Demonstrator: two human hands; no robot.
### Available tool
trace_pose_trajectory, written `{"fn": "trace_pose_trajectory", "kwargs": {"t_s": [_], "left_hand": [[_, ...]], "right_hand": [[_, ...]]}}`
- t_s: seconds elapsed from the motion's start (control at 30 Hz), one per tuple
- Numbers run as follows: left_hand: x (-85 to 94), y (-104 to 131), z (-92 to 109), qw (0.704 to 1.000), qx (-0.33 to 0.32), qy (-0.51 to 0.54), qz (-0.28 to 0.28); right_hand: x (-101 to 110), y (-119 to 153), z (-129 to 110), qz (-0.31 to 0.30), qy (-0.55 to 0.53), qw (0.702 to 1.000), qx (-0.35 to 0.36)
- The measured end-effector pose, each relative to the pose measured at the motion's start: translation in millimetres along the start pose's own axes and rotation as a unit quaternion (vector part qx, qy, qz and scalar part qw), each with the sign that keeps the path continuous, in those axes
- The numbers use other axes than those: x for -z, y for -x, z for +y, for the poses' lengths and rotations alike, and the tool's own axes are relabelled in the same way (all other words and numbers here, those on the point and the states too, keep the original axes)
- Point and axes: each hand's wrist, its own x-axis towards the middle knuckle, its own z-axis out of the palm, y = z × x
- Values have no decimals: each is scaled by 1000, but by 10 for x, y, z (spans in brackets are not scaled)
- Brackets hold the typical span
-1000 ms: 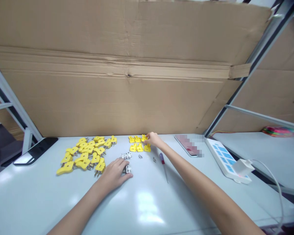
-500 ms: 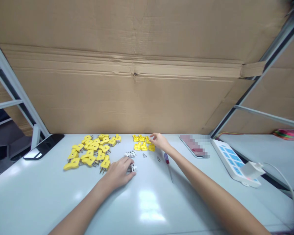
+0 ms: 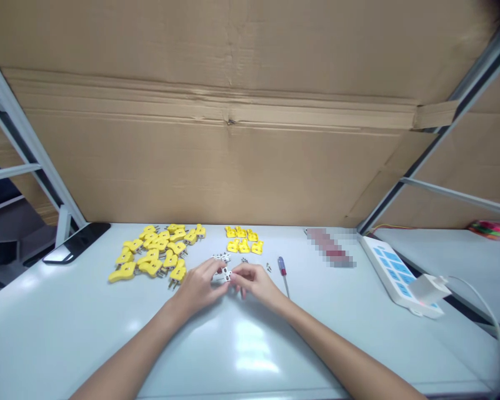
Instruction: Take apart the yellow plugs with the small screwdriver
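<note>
While your left hand (image 3: pixel 202 283) stays beside the back parts, your right hand (image 3: pixel 258 283) has left the yellow plastic pieces near the cardboard wall (image 3: pixel 233 178) and come in to meet it, as the head view shows. Between your two hands, just above the glossy pale desk (image 3: pixel 250 333), sits the small white plastic part with dark holes (image 3: pixel 226 274). Your left grip is closed on it, fingers and thumb around its left side. Your right fingertips touch its right edge; whether that grip pinches the part, or hides something small, cannot be told. The change suggests that your work now centres on this one part, with both hands on it.

Six yellow plastic shell pieces (image 3: pixel 243 245) lie in two rows of three behind, untouched now. More small white parts (image 3: pixel 221 258) lie just beyond your left fingers. Small metal screws (image 3: pixel 269 267) and a purple-handled screwdriver (image 3: pixel 281 266) rest to your right, and a cluster of yellow plugs with metal prongs (image 3: pixel 152 253) lies to your left.
</note>
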Motion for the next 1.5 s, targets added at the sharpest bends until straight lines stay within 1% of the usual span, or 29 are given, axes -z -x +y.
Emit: {"fn": "trace_pose_trajectory", "kwargs": {"t_s": [0.13, 0.33, 0.47, 0.57, 0.63, 0.73, 0.9, 1.13, 1.23, 1.33, 1.43, 1.5], "left_hand": [[-17, 4, 5, 1000, -15, -2, -8], [-64, 23, -4, 997, -7, 78, -8], [-94, 22, -51, 992, -35, 117, -12], [-106, 16, -82, 991, -53, 121, -20], [-108, 15, -93, 990, -54, 125, -36], [-111, 18, -103, 986, -28, 150, -62], [-127, 18, -125, 973, 31, 212, -84], [-133, 18, -141, 963, 51, 243, -103], [-143, 14, -142, 963, 60, 245, -101], [-150, -3, -136, 966, 72, 234, -82], [-151, -31, -128, 968, 125, 210, -55], [-155, -49, -127, 961, 171, 213, -50]], "right_hand": [[-5, 26, 2, 0, 1, 1000, 9], [17, 96, -23, 16, -5, 998, 54], [29, 106, -50, 28, -60, 996, 58], [38, 88, -40, 49, -122, 990, 43], [45, 70, -14, 53, -151, 987, 34], [59, 47, 36, 42, -164, 985, 25], [83, 35, 90, 32, -175, 984, 2], [114, 53, 66, 2, -176, 984, -23], [109, 42, 93, 3, -143, 990, -12], [94, 26, 137, -6, -113, 994, 5], [82, 18, 158, -3, -121, 992, 14], [81, 21, 152, 3, -133, 991, 14]]}}
